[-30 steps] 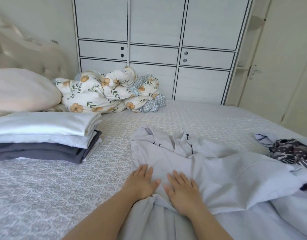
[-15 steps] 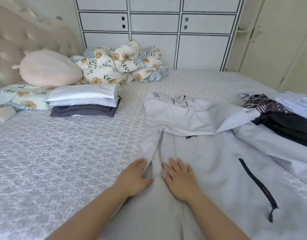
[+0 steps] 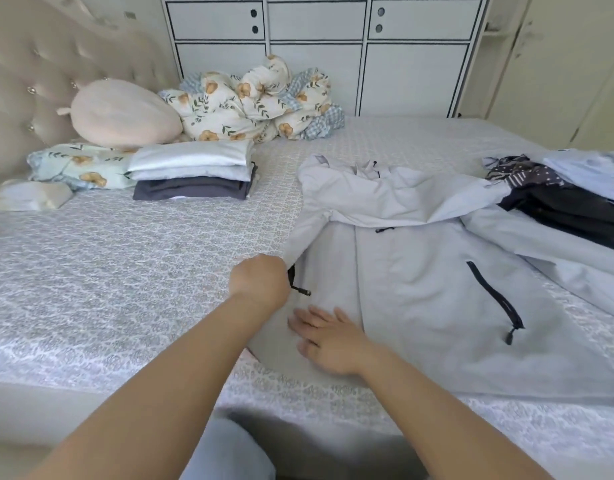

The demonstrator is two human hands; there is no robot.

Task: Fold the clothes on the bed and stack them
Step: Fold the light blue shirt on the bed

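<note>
A pale grey hooded jacket [image 3: 419, 271] with dark zips lies spread on the bed [image 3: 108, 271], hood towards the wardrobe. My left hand [image 3: 260, 280] grips the jacket's left sleeve near its lower end, fingers curled round the cloth. Flat on the jacket's lower left part rests my right hand [image 3: 329, 337], fingers straight. A stack of folded clothes [image 3: 194, 174], white on top and dark grey below, sits at the back left. A heap of unfolded dark and pale clothes [image 3: 568, 192] lies at the right edge.
A peach round pillow [image 3: 125, 114] and a flowered pillowcase [image 3: 80, 166] lie by the tufted headboard. A bundled flowered duvet [image 3: 260, 98] sits at the back against the white wardrobe [image 3: 333, 46]. The bed's near edge runs just below my forearms.
My left hand has lifted from lying flat and taken hold of the sleeve. The right hand stays flat, a little nearer the hem. The view has pulled back and tilted down.
</note>
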